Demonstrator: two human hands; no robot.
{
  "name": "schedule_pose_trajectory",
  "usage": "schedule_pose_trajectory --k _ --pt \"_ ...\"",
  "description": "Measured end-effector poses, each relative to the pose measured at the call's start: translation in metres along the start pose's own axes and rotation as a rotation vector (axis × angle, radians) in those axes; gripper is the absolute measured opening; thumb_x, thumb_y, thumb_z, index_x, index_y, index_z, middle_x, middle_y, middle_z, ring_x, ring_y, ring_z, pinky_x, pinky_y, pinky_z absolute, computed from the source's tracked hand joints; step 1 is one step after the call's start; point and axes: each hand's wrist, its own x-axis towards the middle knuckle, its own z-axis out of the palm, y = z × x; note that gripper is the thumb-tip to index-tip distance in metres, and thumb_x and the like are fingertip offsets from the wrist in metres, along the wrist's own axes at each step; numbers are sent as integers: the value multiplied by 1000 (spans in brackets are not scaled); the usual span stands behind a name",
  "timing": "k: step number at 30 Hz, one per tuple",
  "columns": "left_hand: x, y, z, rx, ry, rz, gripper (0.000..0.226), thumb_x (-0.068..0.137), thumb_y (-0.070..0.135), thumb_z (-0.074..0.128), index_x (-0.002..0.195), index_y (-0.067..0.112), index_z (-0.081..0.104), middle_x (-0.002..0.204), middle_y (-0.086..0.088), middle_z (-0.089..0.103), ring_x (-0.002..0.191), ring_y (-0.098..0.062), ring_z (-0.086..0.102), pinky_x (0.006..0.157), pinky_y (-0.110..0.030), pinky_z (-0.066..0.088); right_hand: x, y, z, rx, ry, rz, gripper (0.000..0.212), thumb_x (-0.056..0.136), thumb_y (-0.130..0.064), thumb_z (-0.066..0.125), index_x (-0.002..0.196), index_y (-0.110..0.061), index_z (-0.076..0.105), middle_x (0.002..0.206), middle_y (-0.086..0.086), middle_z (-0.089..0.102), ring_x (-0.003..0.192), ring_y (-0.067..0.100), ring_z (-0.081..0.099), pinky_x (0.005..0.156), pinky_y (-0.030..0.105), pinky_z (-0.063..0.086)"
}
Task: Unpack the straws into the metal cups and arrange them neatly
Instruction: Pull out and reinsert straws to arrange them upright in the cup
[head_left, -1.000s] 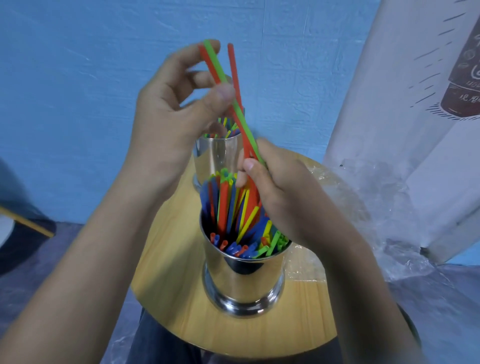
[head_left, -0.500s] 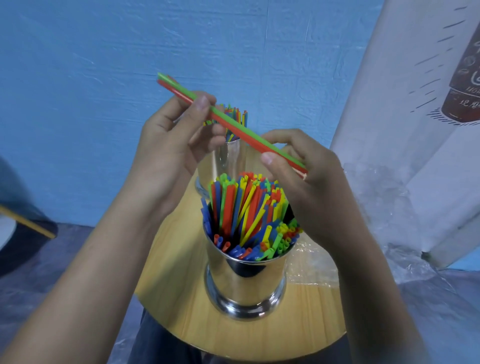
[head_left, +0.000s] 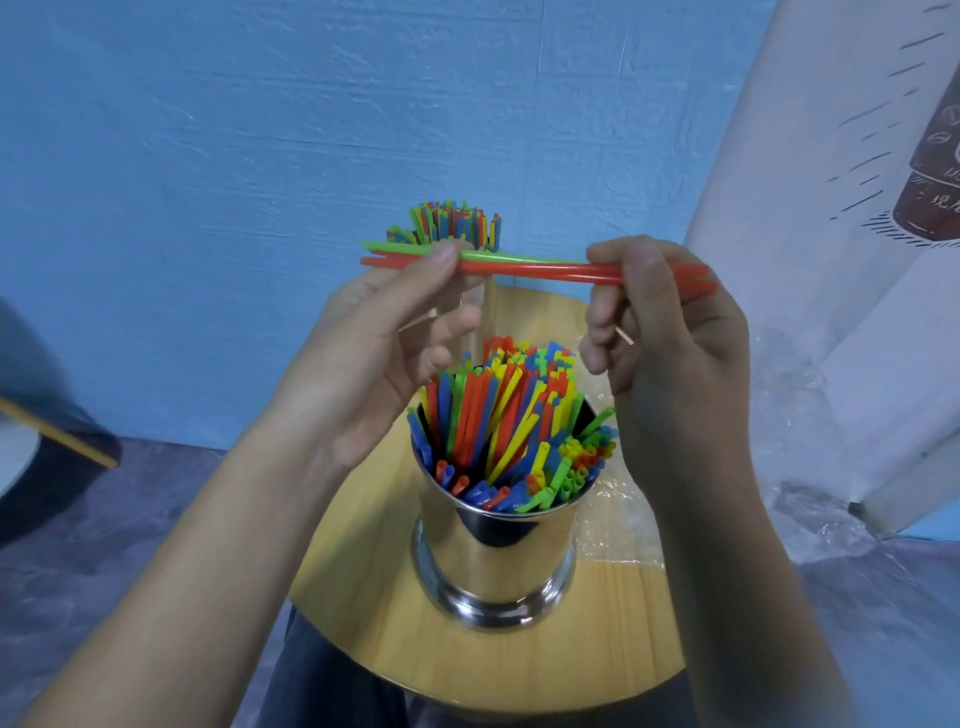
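1. The left hand (head_left: 374, 353) was closed on one end of the held straws (head_left: 530, 266), with the thumb pressed on top and the fingers curled beneath. The other end was pinched by the right hand (head_left: 670, 353) between thumb and forefingers, the remaining fingers curled loosely.
2. The held straws, one green and two red, were kept level between the hands. They were above the near cup (head_left: 493, 561) and in front of the far cup (head_left: 482, 317).
3. A second earlier this small bundle had been nearly upright, with the right hand low among the near cup's straws. Half a second earlier it had been slanted. It had since been turned flat and lifted clear.
4. From this it was judged that the three straws had been drawn out of the near cup, either to be evened up or to be moved across. Which was meant could not be told.
5. Both cups were seen filled with mixed colours. In the near cup the straws stood unevenly, and some leaned low at the front rim. Unpacking was therefore judged largely done, with tidying left.
6. Both cups were set on a round wooden worktop (head_left: 623, 649), and crumpled clear wrap (head_left: 789, 415) was spread at its right edge.
7. A blue wall (head_left: 260, 156) was seen behind, a white printed banner (head_left: 831, 208) to the right, and a grey-blue floor (head_left: 104, 545) below.
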Motion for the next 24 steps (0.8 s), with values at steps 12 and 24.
schedule_pose_trajectory --k 12,24 --pt "-2 -17 -49 686 -211 359 38 83 53 63 117 37 66 127 16 68 125 -4 59 101 -29 47 6 -25 -37 -293 158 4 43 108 -18 48 67 -18 57 48 -12 36 46 8 31 47 21 25" --pt "8 -1 -41 926 -421 109 16 82 40 79 97 34 76 102 9 75 101 -11 71 97 -49 55 -2 4 -23 -752 -311 -2 22 93 -34 74 91 -27 53 67 -10 56 59 7 52 60 32 43"
